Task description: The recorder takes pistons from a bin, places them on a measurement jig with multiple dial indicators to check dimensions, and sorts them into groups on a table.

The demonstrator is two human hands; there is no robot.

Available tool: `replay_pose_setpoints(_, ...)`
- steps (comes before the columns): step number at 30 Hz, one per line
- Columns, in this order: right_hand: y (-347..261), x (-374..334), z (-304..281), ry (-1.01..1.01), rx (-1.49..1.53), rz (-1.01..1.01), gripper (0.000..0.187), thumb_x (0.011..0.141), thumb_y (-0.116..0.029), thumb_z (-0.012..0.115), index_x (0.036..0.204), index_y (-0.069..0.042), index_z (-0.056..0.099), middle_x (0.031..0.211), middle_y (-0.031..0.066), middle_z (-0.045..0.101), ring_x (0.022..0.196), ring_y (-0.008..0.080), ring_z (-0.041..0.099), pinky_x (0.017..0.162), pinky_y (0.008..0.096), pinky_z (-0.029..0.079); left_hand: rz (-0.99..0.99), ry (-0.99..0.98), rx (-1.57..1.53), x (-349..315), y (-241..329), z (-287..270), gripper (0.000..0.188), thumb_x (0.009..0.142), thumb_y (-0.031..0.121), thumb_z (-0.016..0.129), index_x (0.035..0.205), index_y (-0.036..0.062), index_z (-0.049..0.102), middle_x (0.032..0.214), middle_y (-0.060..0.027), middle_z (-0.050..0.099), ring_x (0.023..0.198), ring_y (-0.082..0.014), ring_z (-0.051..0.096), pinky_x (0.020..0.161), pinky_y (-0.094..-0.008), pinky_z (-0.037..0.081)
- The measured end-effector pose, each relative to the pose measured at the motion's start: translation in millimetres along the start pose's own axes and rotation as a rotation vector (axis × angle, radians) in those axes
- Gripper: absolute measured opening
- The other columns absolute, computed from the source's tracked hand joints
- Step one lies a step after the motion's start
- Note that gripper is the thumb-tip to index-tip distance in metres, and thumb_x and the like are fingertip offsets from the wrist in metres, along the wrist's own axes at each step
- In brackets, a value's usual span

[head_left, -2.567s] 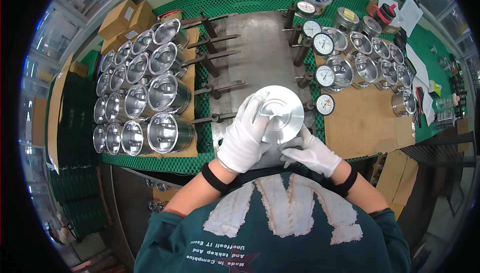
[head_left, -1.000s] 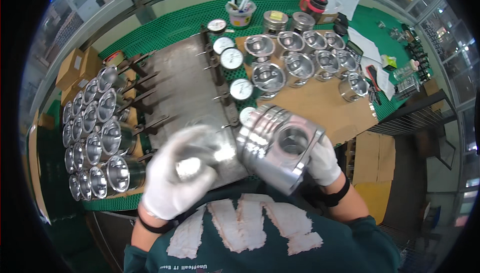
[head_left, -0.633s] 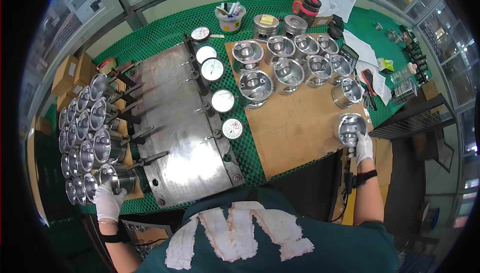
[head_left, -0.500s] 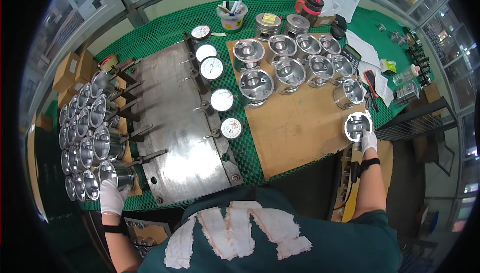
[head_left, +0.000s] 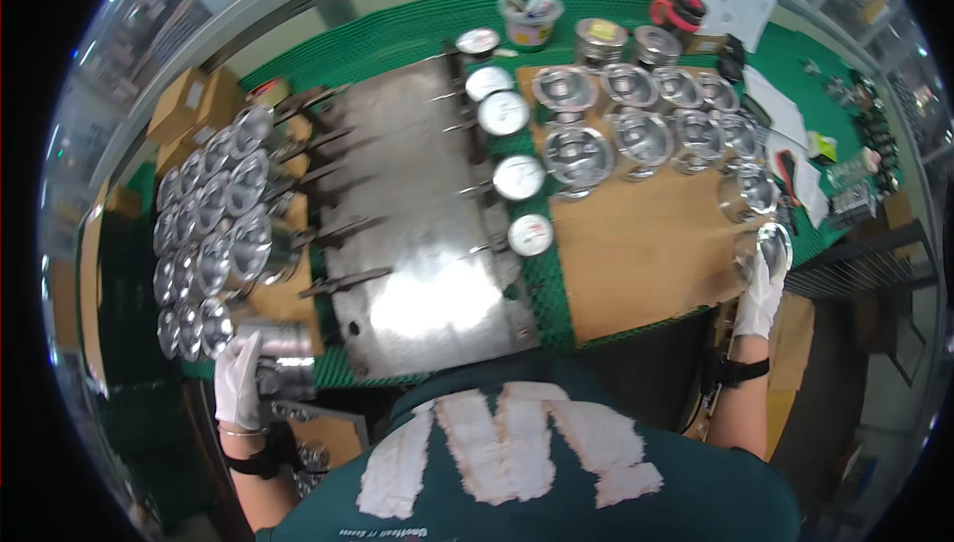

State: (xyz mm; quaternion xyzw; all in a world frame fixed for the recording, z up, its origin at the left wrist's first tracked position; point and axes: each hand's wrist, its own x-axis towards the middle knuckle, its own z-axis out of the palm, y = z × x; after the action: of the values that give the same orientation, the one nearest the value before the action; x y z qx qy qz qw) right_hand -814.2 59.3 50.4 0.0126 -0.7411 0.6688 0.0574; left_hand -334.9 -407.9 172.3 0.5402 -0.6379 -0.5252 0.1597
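Observation:
At the near left corner of the bench, my white-gloved left hand [head_left: 238,381] is closed on a metal piston [head_left: 288,348], which lies on its side with its body toward the steel plate [head_left: 412,194]. Just behind it, several pistons [head_left: 256,246] lie on their sides in close rows. Over on the right, my gloved right hand [head_left: 761,302] grips another piston [head_left: 773,242] by its rim, at the right edge of a brown cardboard sheet [head_left: 646,254]; this piston is tilted. Some of its fingers are hidden. Several pistons [head_left: 641,140] stand open end up on the cardboard's far part.
Dial gauges [head_left: 518,176] line the plate's right side, and metal rods [head_left: 348,282] jut over its left. Farther back are a tub of pens [head_left: 531,23], a dark red-handled mug [head_left: 680,11] and papers [head_left: 775,105]. A dark rack [head_left: 855,262] stands at the right.
The whole view has shifted. My left hand has drawn its piston out of the row, toward me. The piston at my right hand, formerly facing up, is now tipped, with the hand along its side.

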Motion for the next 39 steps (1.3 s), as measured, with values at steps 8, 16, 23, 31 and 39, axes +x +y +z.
replay_pose_setpoints(8, -125.1, -169.4, 218.2, -1.465, 0.038, -0.309, 0.106, 0.073, -0.029, 0.082, 0.154, 0.004, 0.02, 0.14, 0.0291, 0.044, 0.126, 0.0397, 0.049, 0.11, 0.0433, 0.038, 0.103, -0.466, -0.47, -41.7, 59.2, 83.4, 0.026, 0.099, 0.013, 0.052, 0.117, -0.0037, 0.061, 0.095, -0.0098, 0.069, 0.074, -0.0137, 0.062, 0.069, -0.0261, 0.049)
replay_pose_setpoints(16, -142.7, -198.9, 241.8, -1.195, -0.254, -0.644, 0.11, 0.058, -0.03, 0.086, 0.149, -0.002, 0.032, 0.128, 0.0265, 0.048, 0.115, 0.045, 0.053, 0.099, 0.0487, 0.045, 0.72, -0.115, 0.378, -14.1, 28.7, 130.6, 0.094, 0.065, 0.014, 0.089, 0.141, -0.0019, 0.037, 0.137, -0.0232, 0.051, 0.119, -0.0366, 0.058, 0.101, -0.0387, 0.049)
replay_pose_setpoints(23, -132.3, -193.0, 268.7, -1.127, -0.426, -0.958, 0.091, 0.064, -0.028, 0.083, 0.143, -0.006, 0.042, 0.129, 0.0276, 0.05, 0.109, 0.0463, 0.056, 0.092, 0.0476, 0.05, 1.281, -0.041, 0.598, 22.2, 3.5, 165.5, 0.075, 0.059, 0.012, 0.081, 0.127, 0.0036, 0.051, 0.139, -0.0252, 0.047, 0.119, -0.0433, 0.054, 0.09, -0.0445, 0.054)
replay_pose_setpoints(31, -82.4, -177.6, 224.8, -1.479, -0.291, 0.413, 0.082, 0.088, -0.013, 0.072, 0.153, -0.003, 0.022, 0.123, 0.0184, 0.061, 0.092, 0.0234, 0.069, 0.079, 0.0332, 0.058, 1.149, -0.108, 0.594, 27.4, 23.9, 173.1, 0.037, 0.068, 0.014, 0.082, 0.092, 0.0062, 0.055, 0.141, -0.0249, 0.048, 0.119, -0.0426, 0.056, 0.087, -0.0443, 0.054)
replay_pose_setpoints(39, -38.3, -193.3, 231.2, -1.365, 0.016, 0.505, 0.093, 0.093, -0.006, 0.063, 0.157, -0.01, -0.004, 0.115, 0.0208, 0.059, 0.089, 0.0268, 0.067, 0.073, 0.039, 0.06, 1.185, -0.122, 0.474, 54.7, 21.3, 182.4, 0.044, 0.068, 0.013, 0.085, 0.094, 0.007, 0.05, 0.145, -0.0255, 0.046, 0.119, -0.0443, 0.056, 0.092, -0.0441, 0.051)
